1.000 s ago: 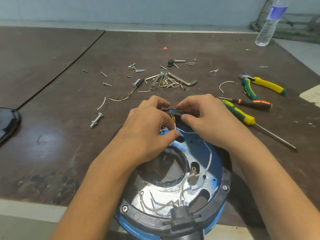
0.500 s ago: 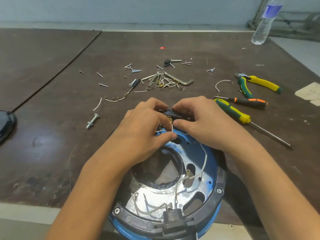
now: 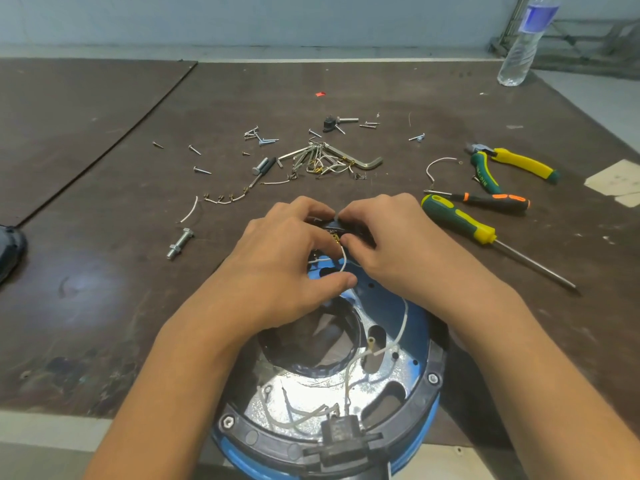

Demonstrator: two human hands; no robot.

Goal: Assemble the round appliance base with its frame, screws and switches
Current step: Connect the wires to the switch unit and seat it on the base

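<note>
Base: the round base (image 3: 239, 460) stands open side up at the near edge of the table (image 3: 104, 306), and it seems to hang a little over that edge. If you lean on it, it could tip toward you.
Frame: the black frame (image 3: 429, 389) sits around the rim, with screw heads visible in it.
Near switch: the near switch (image 3: 341, 434) is a black block on the rim closest to you, with white wires (image 3: 401, 323) running from it across the inside.
Left hand: your left hand (image 3: 287, 268) has its fingers curled over the far switch (image 3: 334, 226), and the thumb lies beside one white wire.
Right hand: your right hand (image 3: 391, 244) pinches the same far switch between thumb and forefinger, at the far rim.
Risk at the switch: I think you are seating it. A wire caught under it, or too hard a push, could bend the brass terminals or pull a wire off.
Tools: the screwdriver (image 3: 457, 220) lies just beside your right hand, and your wrist could roll it.
Screws: the screws (image 3: 263, 138) lie scattered farther away, easy to sweep off.
</note>
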